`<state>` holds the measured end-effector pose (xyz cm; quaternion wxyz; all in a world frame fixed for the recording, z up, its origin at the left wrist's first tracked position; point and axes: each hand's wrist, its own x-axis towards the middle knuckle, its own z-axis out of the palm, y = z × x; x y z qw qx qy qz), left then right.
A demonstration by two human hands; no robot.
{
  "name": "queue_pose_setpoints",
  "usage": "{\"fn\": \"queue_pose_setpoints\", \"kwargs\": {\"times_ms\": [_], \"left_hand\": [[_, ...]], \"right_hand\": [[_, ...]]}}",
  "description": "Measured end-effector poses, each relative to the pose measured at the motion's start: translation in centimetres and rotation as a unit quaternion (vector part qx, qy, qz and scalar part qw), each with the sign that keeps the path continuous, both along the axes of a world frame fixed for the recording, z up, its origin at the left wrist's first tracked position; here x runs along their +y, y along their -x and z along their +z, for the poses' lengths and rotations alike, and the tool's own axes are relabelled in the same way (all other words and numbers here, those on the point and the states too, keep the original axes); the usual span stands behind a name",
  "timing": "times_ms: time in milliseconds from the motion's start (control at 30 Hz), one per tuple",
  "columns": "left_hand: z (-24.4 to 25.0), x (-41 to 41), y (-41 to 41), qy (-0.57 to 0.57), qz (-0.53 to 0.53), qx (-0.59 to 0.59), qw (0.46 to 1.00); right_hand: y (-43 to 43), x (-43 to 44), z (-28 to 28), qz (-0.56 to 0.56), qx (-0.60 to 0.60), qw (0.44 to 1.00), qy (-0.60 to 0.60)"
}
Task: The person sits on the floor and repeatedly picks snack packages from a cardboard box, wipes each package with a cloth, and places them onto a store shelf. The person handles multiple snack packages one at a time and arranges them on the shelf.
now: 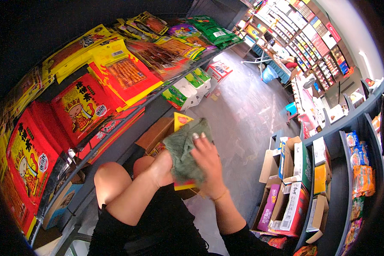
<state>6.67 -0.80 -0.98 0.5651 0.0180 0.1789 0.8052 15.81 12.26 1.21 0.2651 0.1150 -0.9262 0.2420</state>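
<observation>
A crumpled green cloth lies over a yellow and red snack packet, held low in front of my knees. Most of the packet is covered; a yellow corner shows at the top and a red and yellow edge at the bottom. My left hand grips the packet's left side, its fingers hidden behind cloth and packet. On the right, my right hand presses the cloth flat against the packet, slightly blurred. Beneath them, an opened cardboard box contains packets that are partly visible.
To my left, a dark shelf edge runs alongside red snack bags and yellow ones. White and green cartons stand on the floor beyond. Shelving with opened cartons rises at my right. Farther off are a blue basket and stocked wall shelves.
</observation>
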Motion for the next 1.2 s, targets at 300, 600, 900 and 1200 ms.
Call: {"fn": "queue_pose_setpoints", "kwargs": {"times_ms": [300, 600, 900, 1200], "left_hand": [[-3.6, 0.6, 1.9, -0.086, 0.103, 0.046, 0.99], [-0.9, 0.1, -0.3, -0.003, -0.043, 0.04, 0.998], [-2.3, 1.4, 0.0, 0.115, 0.189, 0.08, 0.972], [-1.6, 0.9, 0.2, 0.105, 0.196, 0.094, 0.97]], "right_hand": [[-4.2, -3.1, -1.8, 0.115, -0.044, 0.992, -0.021], [-0.9, 2.1, -3.5, -0.145, 0.059, 0.921, 0.357], [-1.1, -1.7, -2.1, -0.091, -0.056, 0.655, 0.748], [-5.3, -0.3, -3.9, -0.116, -0.193, 0.634, 0.74]]}}
